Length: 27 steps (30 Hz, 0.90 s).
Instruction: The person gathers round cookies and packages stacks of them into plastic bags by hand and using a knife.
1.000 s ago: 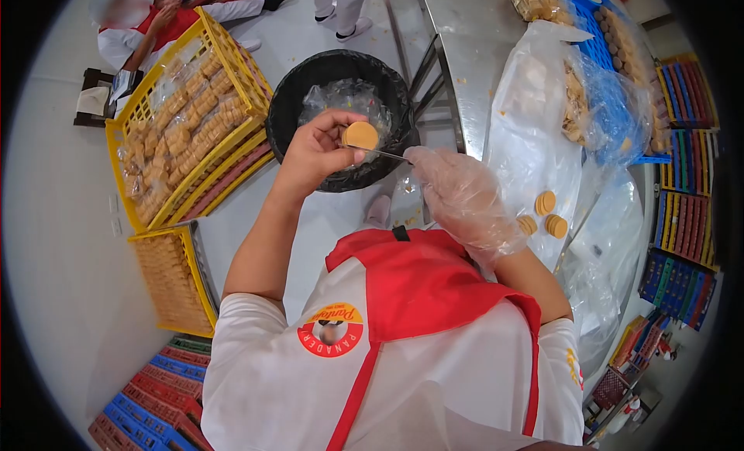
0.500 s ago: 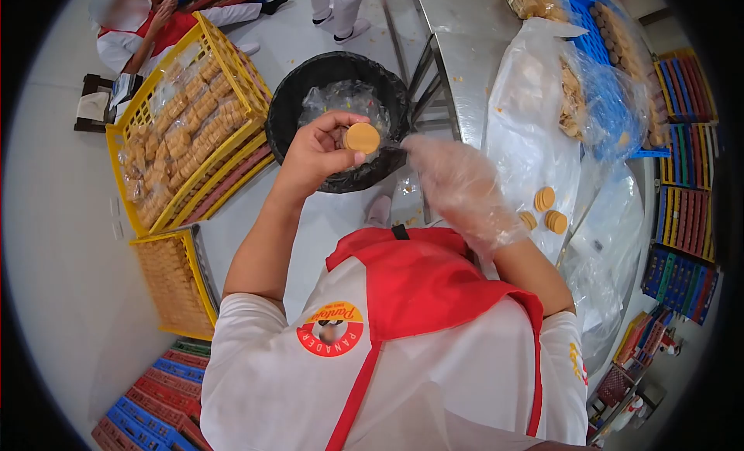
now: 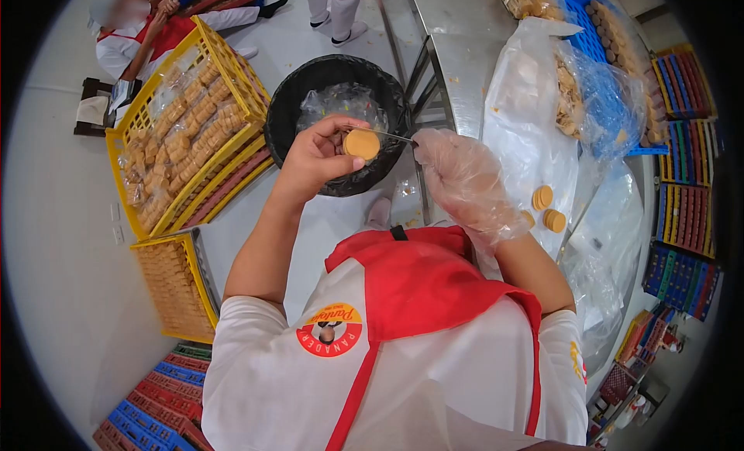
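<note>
My bare left hand pinches a round golden wafer between thumb and fingers, over a black-lined bin with clear plastic inside. My right hand, in a clear plastic glove, is closed around a thin metal blade. The blade reaches left to the upper edge of the wafer. To the right of my gloved hand, small stacks of round wafers lie on white plastic sheeting over the metal table.
Yellow crates with bagged wafers stand at the left. A blue crate and clear bags are at the upper right. A seated person and another person's legs are beyond. Stacked crates line the right.
The blade has moved from the wafer's lower edge to its upper edge, as my right hand shifted slightly. My left hand keeps hold of the wafer, a little lower in view.
</note>
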Available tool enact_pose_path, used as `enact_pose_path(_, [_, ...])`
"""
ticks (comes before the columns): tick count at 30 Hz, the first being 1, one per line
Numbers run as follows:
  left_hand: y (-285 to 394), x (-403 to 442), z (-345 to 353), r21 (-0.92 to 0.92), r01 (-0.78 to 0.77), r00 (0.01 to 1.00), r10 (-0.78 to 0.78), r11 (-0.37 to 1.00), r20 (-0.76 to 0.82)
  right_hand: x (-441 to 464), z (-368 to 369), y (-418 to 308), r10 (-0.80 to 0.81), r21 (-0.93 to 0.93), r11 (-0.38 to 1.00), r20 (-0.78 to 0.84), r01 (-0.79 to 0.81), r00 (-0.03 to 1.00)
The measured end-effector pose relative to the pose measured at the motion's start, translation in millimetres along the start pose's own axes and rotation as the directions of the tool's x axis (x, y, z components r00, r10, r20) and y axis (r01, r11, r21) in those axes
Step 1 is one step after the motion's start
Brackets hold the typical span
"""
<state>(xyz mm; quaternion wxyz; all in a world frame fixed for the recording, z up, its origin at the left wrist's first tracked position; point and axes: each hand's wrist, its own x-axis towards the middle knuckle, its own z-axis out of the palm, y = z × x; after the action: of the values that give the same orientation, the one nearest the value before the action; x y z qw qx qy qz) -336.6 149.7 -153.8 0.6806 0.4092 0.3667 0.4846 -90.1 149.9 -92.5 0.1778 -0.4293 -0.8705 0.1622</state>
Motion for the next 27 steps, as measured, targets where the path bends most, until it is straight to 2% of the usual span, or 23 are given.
enact_pose_path(4, [-0.7,-1.8,0.4,-0.002,-0.003,1.0,0.003,1.0,-0.027,-2.6,1.8,-6.7,-0.033,0.059,0.998,0.014,0.033,0.999])
enact_pose_path(7, [-2.7,-2.1,5.5,-0.014,-0.048,0.993,0.046,0.999,-0.112,1.8,-3.7,0.1,0.089,0.151,0.985,-0.031,-0.084,0.996])
enact_pose_path(10, [-5.2,-2.9,15.1,-0.019,-0.136,0.968,0.129,0.99,-0.214,-5.2,-2.7,-8.2,0.033,0.089,0.995,0.018,-0.035,0.999])
enact_pose_path(13, [-5.5,-2.8,26.0,0.005,-0.217,0.933,0.209,0.976,-0.293,-1.4,3.8,2.6,0.109,0.18,0.979,-0.068,-0.096,0.992])
enact_pose_path(14, [-5.5,-2.2,28.9,0.017,-0.243,0.919,0.236,0.97,-0.317,-3.6,4.9,1.8,0.075,0.161,0.985,-0.091,-0.059,0.993])
enact_pose_path(16, [-8.8,-0.7,31.8,0.026,-0.287,0.903,0.279,0.958,-0.326,-8.3,6.2,-1.2,0.002,0.12,0.993,-0.136,0.015,0.991])
enact_pose_path(19, [-8.4,-0.8,33.6,0.037,-0.304,0.897,0.299,0.952,-0.326,-1.2,-4.3,-5.5,0.085,0.088,0.993,-0.041,-0.082,0.996])
enact_pose_path(22, [-9.1,0.1,34.4,0.031,-0.322,0.896,0.315,0.946,-0.314,-5.5,0.9,1.9,0.075,0.126,0.99,-0.078,-0.065,0.994])
enact_pose_path(25, [-8.0,-1.0,33.2,0.041,-0.334,0.892,0.33,0.942,-0.309,-4.3,5.5,3.2,-0.002,0.108,0.994,-0.146,0.018,0.989])
enact_pose_path(27, [-8.0,-1.8,33.2,0.064,-0.345,0.882,0.347,0.936,-0.32,0.1,-4.5,9.2,0.158,0.119,0.982,-0.117,-0.144,0.981])
